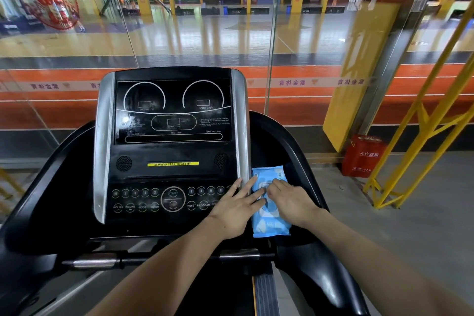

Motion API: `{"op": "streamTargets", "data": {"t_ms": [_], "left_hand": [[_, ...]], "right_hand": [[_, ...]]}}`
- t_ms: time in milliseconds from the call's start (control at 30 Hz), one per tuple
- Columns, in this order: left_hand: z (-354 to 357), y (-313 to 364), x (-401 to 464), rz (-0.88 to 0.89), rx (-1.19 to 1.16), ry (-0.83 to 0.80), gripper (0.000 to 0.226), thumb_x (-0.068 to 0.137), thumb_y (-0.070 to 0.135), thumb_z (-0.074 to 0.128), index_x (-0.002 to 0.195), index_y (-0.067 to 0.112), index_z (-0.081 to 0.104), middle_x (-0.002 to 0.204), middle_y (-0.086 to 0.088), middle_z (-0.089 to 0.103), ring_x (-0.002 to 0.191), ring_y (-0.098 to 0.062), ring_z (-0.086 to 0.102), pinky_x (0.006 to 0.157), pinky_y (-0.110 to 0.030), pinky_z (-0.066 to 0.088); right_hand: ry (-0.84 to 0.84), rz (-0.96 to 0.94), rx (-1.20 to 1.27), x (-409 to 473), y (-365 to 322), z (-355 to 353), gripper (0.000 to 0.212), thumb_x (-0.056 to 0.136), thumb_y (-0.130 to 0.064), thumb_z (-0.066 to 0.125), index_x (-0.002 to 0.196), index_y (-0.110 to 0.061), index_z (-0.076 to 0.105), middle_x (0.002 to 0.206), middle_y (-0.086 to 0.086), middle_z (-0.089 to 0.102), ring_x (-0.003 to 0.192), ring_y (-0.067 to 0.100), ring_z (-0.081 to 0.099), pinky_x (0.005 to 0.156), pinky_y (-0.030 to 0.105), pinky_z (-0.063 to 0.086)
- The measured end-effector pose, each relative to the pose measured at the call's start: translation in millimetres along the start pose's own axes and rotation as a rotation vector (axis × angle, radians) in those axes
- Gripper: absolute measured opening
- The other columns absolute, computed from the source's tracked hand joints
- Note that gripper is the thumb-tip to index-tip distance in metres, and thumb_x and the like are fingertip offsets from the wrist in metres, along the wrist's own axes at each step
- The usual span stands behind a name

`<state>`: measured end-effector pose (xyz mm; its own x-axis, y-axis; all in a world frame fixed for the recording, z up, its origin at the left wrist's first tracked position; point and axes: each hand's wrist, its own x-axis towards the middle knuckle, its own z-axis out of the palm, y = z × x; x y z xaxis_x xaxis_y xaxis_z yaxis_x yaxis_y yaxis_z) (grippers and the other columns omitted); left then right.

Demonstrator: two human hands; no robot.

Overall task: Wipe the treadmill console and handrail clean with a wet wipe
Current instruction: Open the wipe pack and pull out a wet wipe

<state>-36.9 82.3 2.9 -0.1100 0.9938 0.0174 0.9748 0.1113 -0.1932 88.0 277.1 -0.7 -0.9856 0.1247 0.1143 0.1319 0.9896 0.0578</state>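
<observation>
A black treadmill console (pixel 171 151) with silver side strips fills the middle of the view. A blue wet wipe pack (pixel 269 223) lies flat in the tray to the right of the console. My left hand (pixel 236 210) rests with straight fingers across the console's lower right edge, fingertips touching the pack. My right hand (pixel 289 202) lies on the pack, its fingers curled and pinching at the pack's lid or flap near the middle. The black handrail (pixel 331 279) curves down on the right, and a cross bar (pixel 164 259) with silver grips runs below the console.
A glass wall (pixel 195 41) stands just behind the treadmill, with a sports hall beyond. A yellow padded column (pixel 359 77), a yellow metal frame (pixel 420 141) and a red box (pixel 363 156) stand on the floor to the right.
</observation>
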Motion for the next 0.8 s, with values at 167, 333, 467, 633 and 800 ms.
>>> {"op": "streamTargets", "data": {"t_ms": [167,333,467,633,800], "left_hand": [[2,-5,0,0.012,0.014,0.003,0.077,0.097,0.01,0.047,0.166,0.025,0.016,0.176,0.001,0.0,0.15,-0.024,-0.04,0.125,-0.056,-0.019],[4,-4,1,0.002,0.021,-0.007,0.076,0.096,0.012,0.047,0.165,0.023,0.017,0.176,0.0,0.0,0.148,-0.025,-0.043,0.124,-0.055,-0.02],[3,-2,1,-0.004,0.025,-0.017,0.075,0.098,0.013,0.044,0.166,0.023,0.014,0.176,-0.001,-0.002,0.152,-0.028,-0.038,0.126,-0.056,-0.015],[2,-2,1,0.002,0.024,-0.015,0.074,0.099,0.013,0.043,0.166,0.023,0.014,0.176,0.0,-0.004,0.152,-0.028,-0.037,0.126,-0.055,-0.017],[0,-3,0,0.005,0.014,-0.013,0.073,0.098,0.013,0.043,0.166,0.022,0.016,0.176,-0.001,0.005,0.153,-0.027,-0.035,0.126,-0.056,-0.016]], "right_hand": [[0.037,0.001,0.162,-7,7,3,0.023,0.086,-0.005,0.056,0.103,-0.019,0.047,0.104,-0.008,0.048,0.096,0.013,0.051,0.057,0.028,0.035],[0.159,0.169,0.498,-17,4,-2,0.018,0.107,-0.027,0.04,0.092,-0.036,0.037,0.094,-0.017,0.047,0.083,0.005,0.052,0.065,0.026,0.04],[0.16,0.167,0.489,-23,3,-4,0.003,0.107,-0.034,0.043,0.107,-0.037,0.044,0.102,-0.018,0.055,0.085,0.005,0.057,0.071,0.025,0.047],[0.252,0.127,0.367,-24,-3,-12,0.012,0.103,-0.033,0.056,0.109,-0.025,0.062,0.106,-0.017,0.056,0.096,0.005,0.06,0.071,0.03,0.053],[0.42,0.21,0.563,-25,-11,-27,0.011,0.103,-0.023,0.057,0.093,-0.021,0.059,0.097,-0.013,0.055,0.088,0.008,0.058,0.073,0.037,0.052]]}}
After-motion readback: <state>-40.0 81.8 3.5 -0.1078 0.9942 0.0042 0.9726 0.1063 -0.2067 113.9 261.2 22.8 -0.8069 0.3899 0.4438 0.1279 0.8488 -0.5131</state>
